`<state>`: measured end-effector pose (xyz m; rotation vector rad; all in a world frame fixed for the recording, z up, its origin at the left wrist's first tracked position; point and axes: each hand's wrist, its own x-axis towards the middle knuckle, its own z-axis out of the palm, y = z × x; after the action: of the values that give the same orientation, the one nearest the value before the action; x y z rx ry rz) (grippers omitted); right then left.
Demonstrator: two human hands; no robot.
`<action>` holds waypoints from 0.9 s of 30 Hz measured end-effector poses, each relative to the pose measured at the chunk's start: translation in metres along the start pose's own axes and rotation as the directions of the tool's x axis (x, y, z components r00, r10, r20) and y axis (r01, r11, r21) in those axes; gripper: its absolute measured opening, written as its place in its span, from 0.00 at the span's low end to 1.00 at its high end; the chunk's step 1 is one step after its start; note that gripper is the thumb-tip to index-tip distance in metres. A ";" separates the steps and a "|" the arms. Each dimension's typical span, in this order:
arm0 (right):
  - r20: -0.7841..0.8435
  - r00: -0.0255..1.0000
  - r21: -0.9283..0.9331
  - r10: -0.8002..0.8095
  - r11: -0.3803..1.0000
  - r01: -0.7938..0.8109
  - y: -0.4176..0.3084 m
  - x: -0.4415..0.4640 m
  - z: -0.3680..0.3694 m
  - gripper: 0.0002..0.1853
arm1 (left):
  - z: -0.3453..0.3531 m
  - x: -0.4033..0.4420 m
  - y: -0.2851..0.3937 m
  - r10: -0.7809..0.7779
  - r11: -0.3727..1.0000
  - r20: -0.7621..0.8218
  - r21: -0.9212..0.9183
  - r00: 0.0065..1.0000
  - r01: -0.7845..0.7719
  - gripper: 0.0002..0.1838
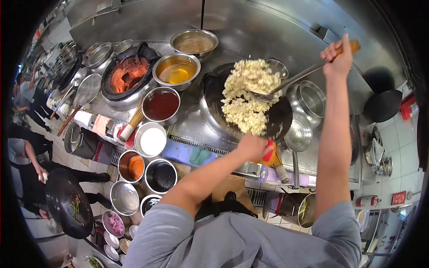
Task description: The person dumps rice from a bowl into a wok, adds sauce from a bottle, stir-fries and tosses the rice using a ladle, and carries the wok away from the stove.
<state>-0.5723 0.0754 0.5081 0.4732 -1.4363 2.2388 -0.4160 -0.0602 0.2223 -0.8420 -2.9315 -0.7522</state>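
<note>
A black wok point(280, 117) sits on the burner in front of me, full of pale yellow crumbly food point(243, 111) that looks like fried rice. Part of the food is heaped up and blurred by motion. My left hand point(253, 146) is closed at the wok's near edge, with a red cloth point(269, 150) beside the fingers; the grip itself is partly hidden. High on the right, my right hand point(338, 56) grips the wooden handle of a long metal wok ladle point(304, 73). The ladle's head reaches into the food.
Bowls of oil point(176, 70), red sauce point(161, 106) and white powder point(151, 139) stand left of the wok. A lit burner point(128, 73) glows farther left. A perforated skimmer point(298, 133) lies on the right. Another person's hand point(41, 173) holds a wok point(69, 203) at lower left.
</note>
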 end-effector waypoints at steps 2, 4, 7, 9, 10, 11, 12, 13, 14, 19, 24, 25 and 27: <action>0.025 1.000 -0.046 -0.001 0.999 0.002 -0.033 0.005 0.015 0.21 | 0.020 0.009 -0.021 -0.008 1.000 -0.081 0.017 0.997 0.009 0.22; 0.064 0.998 -0.071 -0.013 0.997 0.017 -0.038 0.005 0.016 0.21 | 0.041 0.018 -0.044 -0.019 0.998 -0.177 0.052 0.984 0.029 0.21; -0.006 0.989 -0.140 -0.147 0.980 0.144 -0.003 -0.026 0.004 0.16 | 0.060 0.014 -0.051 -0.061 0.994 -0.383 0.058 0.922 0.090 0.19; -0.007 0.987 -0.366 -0.158 0.919 0.145 0.140 -0.049 -0.041 0.13 | 0.054 0.009 -0.058 -0.036 0.999 -0.335 0.022 0.941 0.046 0.19; 0.013 0.999 -0.086 0.039 0.996 -0.038 0.150 -0.058 -0.038 0.13 | 0.048 0.010 -0.062 -0.001 1.000 -0.301 -0.012 0.954 -0.002 0.19; -0.071 0.996 -0.156 0.047 0.986 -0.057 0.141 -0.041 -0.030 0.14 | 0.050 0.013 -0.068 -0.005 1.000 -0.294 -0.006 0.956 0.003 0.20; -0.088 0.994 -0.161 0.060 0.984 -0.074 0.119 -0.043 -0.034 0.14 | 0.059 0.007 -0.065 -0.007 1.000 -0.273 -0.015 0.962 0.003 0.20; -0.065 0.992 -0.134 0.110 0.984 -0.118 0.091 -0.041 -0.036 0.15 | 0.063 0.006 -0.067 -0.038 0.999 -0.224 0.002 0.974 0.040 0.20; -0.015 0.990 -0.100 0.140 0.985 -0.141 0.074 -0.032 -0.036 0.15 | 0.057 0.016 -0.074 -0.069 0.996 -0.204 0.034 0.977 0.077 0.20; 0.019 0.994 -0.207 -0.109 0.972 0.111 0.163 -0.072 -0.071 0.16 | 0.043 0.019 -0.077 -0.043 0.999 -0.156 -0.040 0.987 0.037 0.22; 0.107 0.992 0.004 0.071 0.997 -0.072 0.087 -0.108 -0.045 0.15 | 0.039 0.014 -0.066 -0.107 0.994 -0.170 -0.008 0.980 0.107 0.20; 0.081 0.994 -0.210 -0.073 0.974 0.089 0.117 -0.126 -0.060 0.16 | 0.038 0.016 -0.067 -0.092 0.995 -0.217 0.012 0.972 0.097 0.20; 0.078 0.975 -0.429 -0.209 0.876 0.222 0.135 -0.123 -0.071 0.16 | 0.038 0.015 -0.062 -0.105 0.993 -0.232 0.021 0.967 0.113 0.20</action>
<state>-0.5433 0.0690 0.3140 0.4869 -1.7434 1.6740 -0.4556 -0.0818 0.1627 -0.5523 -2.7916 -0.7464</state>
